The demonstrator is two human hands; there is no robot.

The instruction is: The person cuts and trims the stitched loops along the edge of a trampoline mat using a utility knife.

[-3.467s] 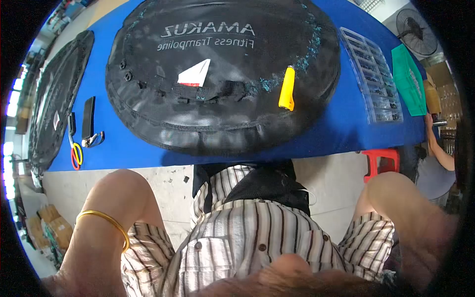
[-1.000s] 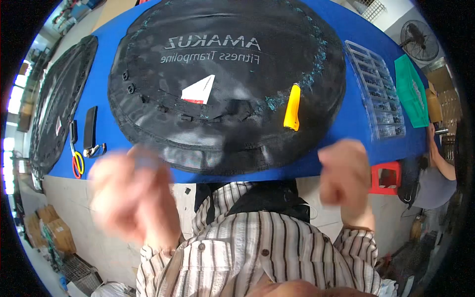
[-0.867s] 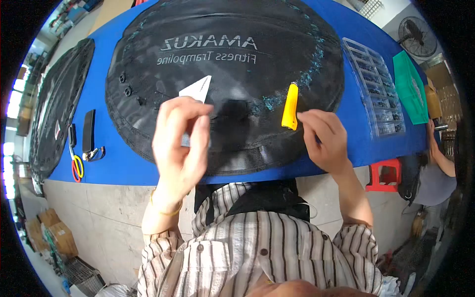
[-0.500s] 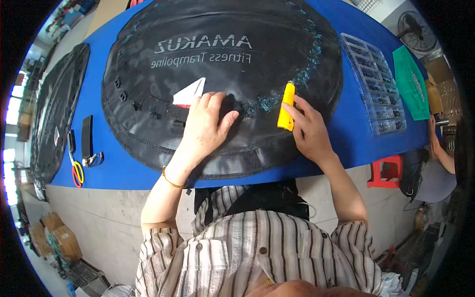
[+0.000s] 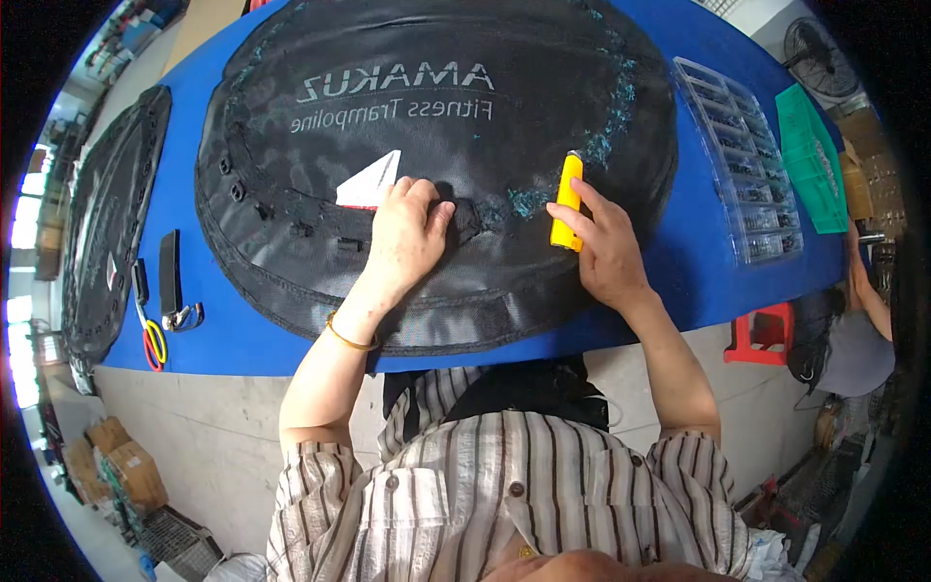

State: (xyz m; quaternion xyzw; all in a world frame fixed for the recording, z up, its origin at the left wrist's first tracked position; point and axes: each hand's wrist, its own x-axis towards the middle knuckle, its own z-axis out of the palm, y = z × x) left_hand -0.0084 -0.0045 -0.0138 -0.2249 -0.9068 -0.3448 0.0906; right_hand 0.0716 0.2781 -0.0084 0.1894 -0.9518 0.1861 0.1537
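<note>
A round black trampoline mat (image 5: 398, 145) with mirrored grey lettering lies before me. My left hand (image 5: 412, 228) is closed on the black webbing strip (image 5: 468, 215) along its near part, thumb drawn in against the fingers. A white triangular label (image 5: 369, 181) with a red edge pokes out beside those fingers. My right hand (image 5: 611, 242) grips a yellow handheld tool (image 5: 566, 202) with a small metal tip, held upright over the mat; its exact kind is unclear. Loose teal thread bits (image 5: 529, 201) run along the strip's curve and up the right side.
On the blue table (image 5: 669, 281), a clear compartment box (image 5: 742, 165) and a green tray (image 5: 811, 160) stand right. Scissors (image 5: 153, 341), a black strap (image 5: 171, 272) and another black mat (image 5: 112, 233) lie left. A red stool (image 5: 759, 335) and another person's arm (image 5: 868, 281) are at right.
My left thumb has drawn in toward the fingers, and more webbing shows past the hand. My right hand and the yellow tool have shifted only slightly.
</note>
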